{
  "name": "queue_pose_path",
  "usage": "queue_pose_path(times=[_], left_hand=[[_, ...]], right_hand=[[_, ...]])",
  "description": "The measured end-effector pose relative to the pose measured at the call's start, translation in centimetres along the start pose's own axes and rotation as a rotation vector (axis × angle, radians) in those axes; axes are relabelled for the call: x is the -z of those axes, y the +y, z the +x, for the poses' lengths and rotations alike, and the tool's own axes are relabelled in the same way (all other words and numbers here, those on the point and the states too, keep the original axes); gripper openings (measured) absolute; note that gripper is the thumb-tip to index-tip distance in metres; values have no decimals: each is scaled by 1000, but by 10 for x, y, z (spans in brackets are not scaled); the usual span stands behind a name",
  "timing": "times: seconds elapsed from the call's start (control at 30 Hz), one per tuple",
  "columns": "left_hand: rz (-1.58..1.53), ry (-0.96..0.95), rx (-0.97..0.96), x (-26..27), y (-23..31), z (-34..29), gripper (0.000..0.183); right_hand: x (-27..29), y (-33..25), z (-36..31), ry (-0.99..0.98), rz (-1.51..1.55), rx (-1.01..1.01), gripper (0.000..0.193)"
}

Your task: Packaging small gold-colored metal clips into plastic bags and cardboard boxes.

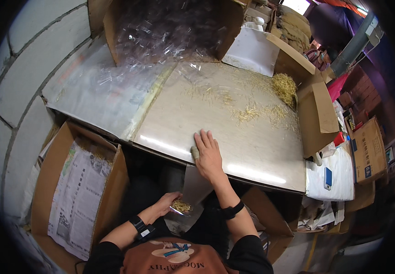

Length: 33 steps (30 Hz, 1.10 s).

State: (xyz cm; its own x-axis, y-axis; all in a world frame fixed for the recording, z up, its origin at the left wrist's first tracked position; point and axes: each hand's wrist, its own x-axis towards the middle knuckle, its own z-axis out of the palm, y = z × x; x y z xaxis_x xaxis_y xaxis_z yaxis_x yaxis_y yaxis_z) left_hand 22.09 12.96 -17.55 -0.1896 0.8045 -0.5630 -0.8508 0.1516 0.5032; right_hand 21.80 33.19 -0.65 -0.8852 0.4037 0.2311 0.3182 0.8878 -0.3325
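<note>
My left hand (pixel 166 203), low in front of my body, is closed around a small bunch of thin golden pieces (pixel 181 205). A shiny, pale edge runs below the bunch; whether it belongs to a clear box cannot be made out. My right hand (pixel 208 155) lies with its fingers stretched out on the front edge of the smooth beige tabletop (pixel 179 123), and its thumb wears a greenish cover. Beyond it, loose golden pieces (pixel 247 114) are scattered over the table. A dense heap of them (pixel 284 87) sits at the far right.
A large cardboard box (pixel 110 34) of clear plastic pieces opens onto the table's far side. An open carton (pixel 110 196) lined with newspaper stands at my left. Cardboard flaps (pixel 313 118) border the right edge, with a blue box-shaped item (pixel 328 178) beyond. A block wall (pixel 28 68) rises on the left.
</note>
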Motion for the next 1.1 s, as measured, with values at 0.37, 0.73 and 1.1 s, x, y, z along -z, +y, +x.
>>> queue_pose_path(times=[0.37,0.73,1.1], left_hand=[[35,1,51,-13,6,2,35],[-27,26,14,-1,1,-11,30],[40,86,81,-4,-12,-4,30]], right_hand=[[36,28,50,-184,340,256,41],[5,7,149,-395,-6,396,44],[30,-23,93,-275,22,439,42]])
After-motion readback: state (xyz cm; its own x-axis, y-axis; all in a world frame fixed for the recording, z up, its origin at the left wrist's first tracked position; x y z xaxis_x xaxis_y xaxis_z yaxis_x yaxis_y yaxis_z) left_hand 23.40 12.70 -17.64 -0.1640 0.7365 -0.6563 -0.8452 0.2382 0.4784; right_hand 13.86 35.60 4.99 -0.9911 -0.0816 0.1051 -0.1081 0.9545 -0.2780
